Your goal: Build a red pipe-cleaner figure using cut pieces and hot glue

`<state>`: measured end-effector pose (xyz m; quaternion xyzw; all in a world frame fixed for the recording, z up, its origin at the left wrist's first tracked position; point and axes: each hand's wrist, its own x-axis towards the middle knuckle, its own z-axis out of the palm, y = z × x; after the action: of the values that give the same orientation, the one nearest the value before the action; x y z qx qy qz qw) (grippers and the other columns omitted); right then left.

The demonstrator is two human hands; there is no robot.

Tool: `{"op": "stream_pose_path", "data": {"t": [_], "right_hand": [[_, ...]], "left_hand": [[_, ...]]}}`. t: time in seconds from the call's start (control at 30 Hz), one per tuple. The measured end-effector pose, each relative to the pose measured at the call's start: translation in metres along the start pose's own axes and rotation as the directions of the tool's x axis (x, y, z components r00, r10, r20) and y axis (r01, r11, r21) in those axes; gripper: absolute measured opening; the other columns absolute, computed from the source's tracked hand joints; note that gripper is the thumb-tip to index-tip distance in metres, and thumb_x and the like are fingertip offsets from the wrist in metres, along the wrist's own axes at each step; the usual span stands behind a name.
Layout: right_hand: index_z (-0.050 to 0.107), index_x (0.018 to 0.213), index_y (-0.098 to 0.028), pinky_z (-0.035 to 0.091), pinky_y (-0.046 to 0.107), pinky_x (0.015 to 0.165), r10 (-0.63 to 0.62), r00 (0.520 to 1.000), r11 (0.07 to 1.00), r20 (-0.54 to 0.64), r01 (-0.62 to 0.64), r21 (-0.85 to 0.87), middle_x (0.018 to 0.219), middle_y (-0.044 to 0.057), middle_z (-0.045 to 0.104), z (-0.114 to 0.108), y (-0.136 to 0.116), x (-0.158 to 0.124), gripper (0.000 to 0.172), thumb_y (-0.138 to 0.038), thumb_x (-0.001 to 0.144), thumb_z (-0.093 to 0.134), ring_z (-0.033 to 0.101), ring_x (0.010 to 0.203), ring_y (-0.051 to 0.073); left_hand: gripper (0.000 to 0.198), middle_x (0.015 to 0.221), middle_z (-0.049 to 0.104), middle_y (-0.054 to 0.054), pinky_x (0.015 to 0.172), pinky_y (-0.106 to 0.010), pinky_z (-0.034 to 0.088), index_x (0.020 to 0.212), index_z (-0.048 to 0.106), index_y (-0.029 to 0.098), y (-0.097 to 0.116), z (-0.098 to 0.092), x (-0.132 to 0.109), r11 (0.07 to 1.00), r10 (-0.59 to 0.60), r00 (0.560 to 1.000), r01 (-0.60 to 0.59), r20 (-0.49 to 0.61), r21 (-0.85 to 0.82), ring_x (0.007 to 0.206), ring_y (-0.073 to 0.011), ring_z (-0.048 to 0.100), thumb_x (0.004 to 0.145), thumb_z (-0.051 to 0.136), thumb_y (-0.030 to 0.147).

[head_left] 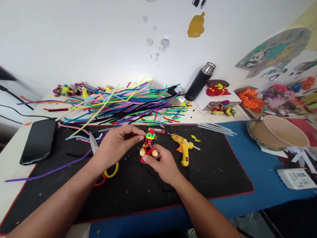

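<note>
A small pipe-cleaner figure (148, 144), mostly red with a green band on its head and pale round ends on its limbs, is held above the black mat (215, 179). My right hand (164, 164) grips its lower part between thumb and fingers. At the side of its head, the thumb and forefinger of my left hand (123, 141) are pinched together; any small piece between them is hidden. To the right lies a yellow glue gun (185, 151). Scissors (111, 171) with red and yellow handles lie partly under my left forearm.
Behind the mat spreads a heap of coloured pipe cleaners (126, 102). A black phone (39, 141) lies left; a black flask (200, 82) stands at the back. Glue sticks (217, 129), a bowl (286, 132) and a white power strip (297, 178) are on the right.
</note>
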<state>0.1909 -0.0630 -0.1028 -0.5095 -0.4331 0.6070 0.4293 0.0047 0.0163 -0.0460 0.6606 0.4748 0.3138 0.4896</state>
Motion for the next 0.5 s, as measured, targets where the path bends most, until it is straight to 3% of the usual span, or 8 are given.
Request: {"op": "stream_pose_path", "data": {"t": [0.37, 0.5], "right_hand": [[0.069, 0.093, -0.021, 0.040, 0.026, 0.059, 0.014, 1.000, 0.999, 0.010, -0.014, -0.030, 0.075, -0.003, 0.058, -0.0007, 0.0070, 0.0004, 0.041, -0.056, 0.080, 0.086, 0.049, 0.066, 0.014], [0.068, 0.093, -0.021, 0.038, 0.027, 0.060, 0.020, 1.000, 1.000, 0.021, -0.020, -0.008, 0.074, -0.003, 0.056, 0.0004, 0.0058, 0.0004, 0.041, -0.055, 0.079, 0.085, 0.047, 0.066, 0.014]], "left_hand": [[0.023, 0.095, 0.081, -0.004, 0.084, -0.033, 0.055, 0.091, 0.081, 0.023, -0.0029, 0.0023, -0.0007, 0.997, 0.064, 0.998, -0.063, -0.005, 0.047, 0.089, -0.0229, 0.072, 0.087, 0.076, 0.044], [0.025, 0.096, 0.081, -0.005, 0.084, -0.034, 0.055, 0.092, 0.081, 0.023, -0.0043, 0.0017, 0.0008, 0.997, 0.061, 0.998, -0.061, -0.001, 0.037, 0.090, -0.0236, 0.072, 0.087, 0.076, 0.047]]}}
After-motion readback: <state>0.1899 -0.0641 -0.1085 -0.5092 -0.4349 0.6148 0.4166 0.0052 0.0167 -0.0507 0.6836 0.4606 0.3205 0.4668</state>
